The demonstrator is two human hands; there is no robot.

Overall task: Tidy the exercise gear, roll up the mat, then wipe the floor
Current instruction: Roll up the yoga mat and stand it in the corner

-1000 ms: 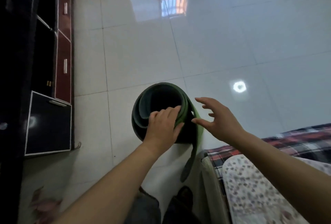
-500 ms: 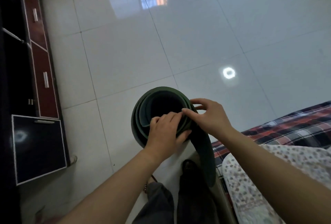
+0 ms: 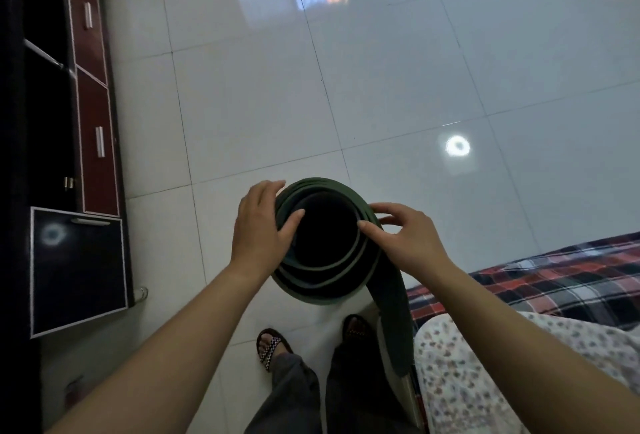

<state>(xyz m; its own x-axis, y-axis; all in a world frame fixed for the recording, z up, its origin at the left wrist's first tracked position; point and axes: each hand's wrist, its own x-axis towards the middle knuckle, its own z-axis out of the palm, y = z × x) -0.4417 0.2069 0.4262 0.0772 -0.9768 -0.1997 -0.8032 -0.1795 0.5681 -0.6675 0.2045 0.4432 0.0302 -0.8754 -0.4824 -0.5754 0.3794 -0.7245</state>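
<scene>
A dark green exercise mat (image 3: 322, 281), loosely rolled, stands on end on the white tiled floor, and I look down into its open top. Its loose outer flap hangs down on the right toward the bed. My left hand (image 3: 259, 232) grips the roll's left rim, thumb inside the coil and fingers outside. My right hand (image 3: 405, 236) grips the right rim, fingertips resting over the layered edges.
A dark cabinet with red drawers (image 3: 90, 94) and a black door (image 3: 79, 270) runs along the left. A bed with a plaid cover (image 3: 554, 277) and a floral sheet (image 3: 485, 381) fills the lower right. My sandalled feet (image 3: 273, 347) stand just behind the mat.
My left hand has shifted from the roll's near rim to its left rim. The right hand, free a second ago, now holds the right rim. The coil has opened wider.
</scene>
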